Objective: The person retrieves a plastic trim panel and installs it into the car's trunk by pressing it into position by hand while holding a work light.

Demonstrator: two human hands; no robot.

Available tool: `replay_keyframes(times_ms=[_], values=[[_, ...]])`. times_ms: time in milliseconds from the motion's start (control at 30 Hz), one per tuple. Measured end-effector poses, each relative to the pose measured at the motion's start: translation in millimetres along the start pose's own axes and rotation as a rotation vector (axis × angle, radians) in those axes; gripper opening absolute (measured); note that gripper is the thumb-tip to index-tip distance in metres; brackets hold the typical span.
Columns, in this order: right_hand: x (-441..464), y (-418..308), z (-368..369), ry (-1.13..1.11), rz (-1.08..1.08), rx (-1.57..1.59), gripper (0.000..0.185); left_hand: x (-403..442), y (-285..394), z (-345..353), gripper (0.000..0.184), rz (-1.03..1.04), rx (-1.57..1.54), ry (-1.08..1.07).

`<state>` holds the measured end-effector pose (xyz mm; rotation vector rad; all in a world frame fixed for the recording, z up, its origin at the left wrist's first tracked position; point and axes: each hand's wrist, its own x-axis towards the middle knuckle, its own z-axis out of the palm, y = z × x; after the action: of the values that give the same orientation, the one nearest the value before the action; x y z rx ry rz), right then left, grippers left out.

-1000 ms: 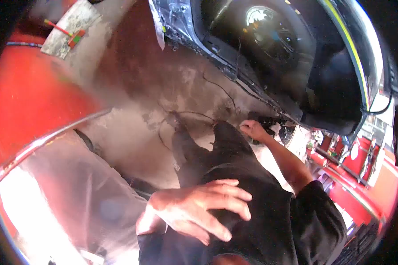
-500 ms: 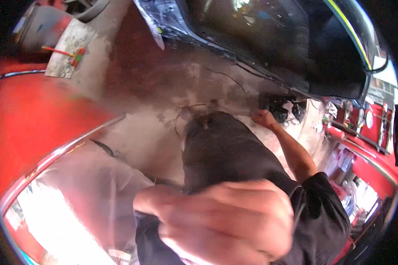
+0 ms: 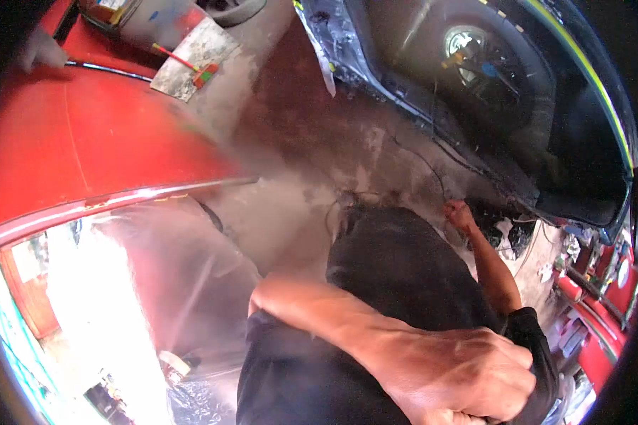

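My left hand is close to the camera at the lower right, its forearm crossing in front of my dark clothing. Its fingers are curled under into a fist, and whatever may be inside is hidden. Further off, my right hand is closed at the end of the outstretched right arm. Anything within it is too small to make out. A thin dark cable on the floor runs up to near this hand. Just right of it lies a black bundle with whitish scraps.
A dark car body part with a yellow-green edge fills the upper right. On the left are a red car panel and clear plastic sheeting. A red-handled broom lies on a pale board. Red equipment stands at right.
The view has turned, so the surroundings shift right and the red panel shows more. My left hand has moved right and down, baring its forearm. My right hand stays closed.
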<state>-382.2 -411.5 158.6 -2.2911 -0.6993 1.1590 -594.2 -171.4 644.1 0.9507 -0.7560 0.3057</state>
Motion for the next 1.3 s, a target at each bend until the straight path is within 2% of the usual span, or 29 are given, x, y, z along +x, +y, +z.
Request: replay_keyframes(times_ms=[33, 100, 133, 200, 233, 267, 300, 333, 367, 400, 467, 500, 567, 600, 667, 733, 800, 833, 900, 1000, 1100, 1133, 1200, 1267, 1300], values=[[12, 25, -2, -0.013, 0.005, -0.028, 0.026, 1, -2, -5, 0.012, -0.032, 0.036, -0.034], [34, 97, 10, 0.216, -0.347, -0.422, 0.027, -13, 4, -25, 0.018, -0.177, 0.044, -0.069], [49, 117, 11, 0.339, -0.521, -0.625, 0.027, -23, 3, -40, 0.019, -0.173, 0.051, 0.004], [57, 120, 7, 0.139, -0.244, -0.712, 0.029, -53, 10, -88, 0.035, -0.33, 0.273, 0.048], [63, 115, 8, 0.034, -0.115, -0.741, 0.031, -76, 15, -100, 0.037, -0.512, 0.311, 0.283], [69, 110, 10, 0.047, -0.107, -0.681, 0.033, -100, 19, -112, 0.04, -0.681, 0.302, 0.535], [70, 107, 13, 0.06, -0.106, -0.624, 0.034, -136, 2, -128, 0.039, -0.752, 0.383, 0.787], [72, 105, 17, 0.071, -0.113, -0.571, 0.036, -173, -9, -146, 0.038, -1.029, 0.568, 0.954], [78, 100, 23, 0.075, -0.13, -0.52, 0.038, -212, -21, -161, 0.039, -1.141, 0.995, 0.914], [92, 94, 34, 0.027, -0.172, -0.538, 0.039, -264, -32, -175, 0.041, -1.244, 1.357, 0.737], [126, 88, 54, -0.104, -0.274, -0.641, 0.04, -327, -29, -191, 0.042, -1.431, 1.4, 0.519], [144, 90, 61, -0.186, -0.325, -0.729, 0.04, -358, -29, -202, 0.041, -1.475, 1.292, 0.496], [170, 83, 78, -0.317, -0.404, -0.912, 0.04, -426, -40, -223, 0.039, -1.467, 1.176, 0.463], [170, 61, 92, -0.114, -0.343, -0.756, 0.038, -453, -42, -234, 0.038, -1.418, 1.189, 0.456], [193, 11, 112, -0.076, -0.39, -0.693, 0.035, -505, -43, -263, 0.035, -1.323, 1.222, 0.415], [215, -39, 137, -0.121, -0.545, -0.76, 0.032, -534, -31, -284, 0.03, -0.959, 1.196, 0.541], [240, -99, 163, -0.152, -0.698, -0.789, 0.029, -512, 16, -307, 0.028, -1.095, 1.022, 0.556], [250, -135, 171, -0.151, -0.681, -0.729, 0.028, -499, 38, -325, 0.028, -1.172, 1.048, 0.501], [238, -256, 179, -0.129, -0.177, -0.304, 0.026, -475, 74, -358, 0.03, -1.345, 1.084, 0.379], [267, -340, 206, 0.059, -0.34, -0.179, 0.034, -462, 110, -411, 0.032, -1.419, 1.233, 0.497], [253, -432, 191, 0.036, -0.385, -0.104, 0.026, -456, 137, -474, 0.031, -1.24, 1.221, 0.593], [272, -438, 192, -0.015, -0.369, -0.167, 0.025, -451, 144, -493, 0.03, -1.237, 1.227, 0.577], [333, -402, 213, -0.147, -0.378, -0.31, 0.025, -445, 158, -525, 0.028, -1.24, 1.259, 0.598], [362, -398, 211, -0.144, -0.509, -0.165, 0.025, -467, 158, -557, 0.027, -1.276, 1.283, 0.612], [386, -379, 220, -0.151, -0.492, -0.102, 0.025, -475, 157, -567, 0.026, -1.294, 1.279, 0.606]])
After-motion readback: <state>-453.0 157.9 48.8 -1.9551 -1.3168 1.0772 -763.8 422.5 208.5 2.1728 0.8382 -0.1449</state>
